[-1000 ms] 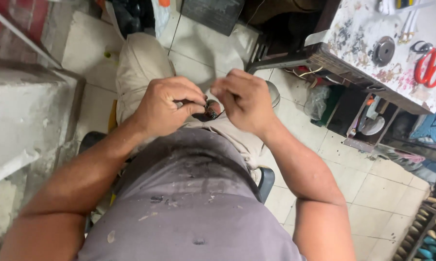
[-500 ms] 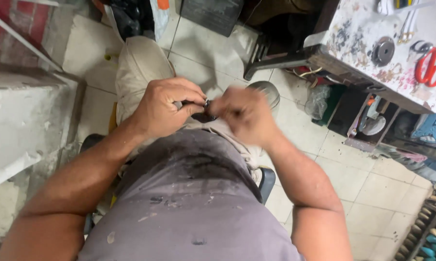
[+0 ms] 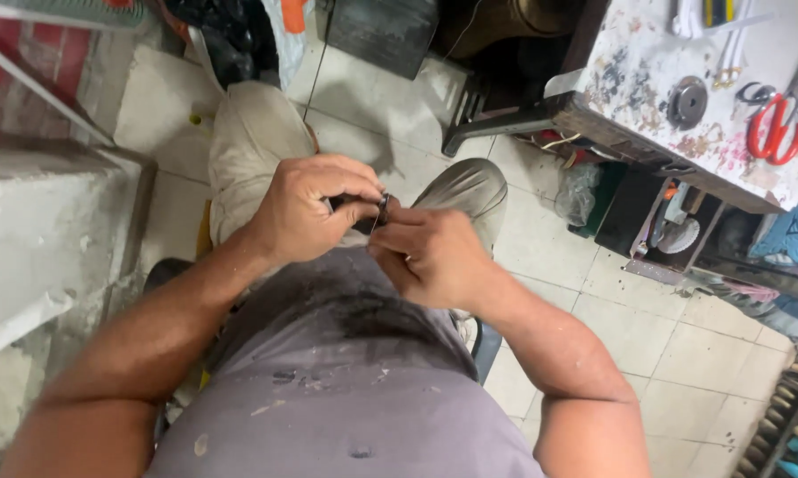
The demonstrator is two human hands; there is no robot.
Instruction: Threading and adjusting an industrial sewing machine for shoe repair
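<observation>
Over the lap, above the tiled floor [image 3: 540,230], the left hand [image 3: 306,212] was closed around a small dark ring [image 3: 382,211]; the right hand [image 3: 434,257] pinched its near edge. A loose pinch could have dropped the ring onto the tiles.

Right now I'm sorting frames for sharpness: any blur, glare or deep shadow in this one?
Head view: both hands, left and right, look sharp; the small dark part between them is shadowed and hard to read; the white table is bright.
</observation>
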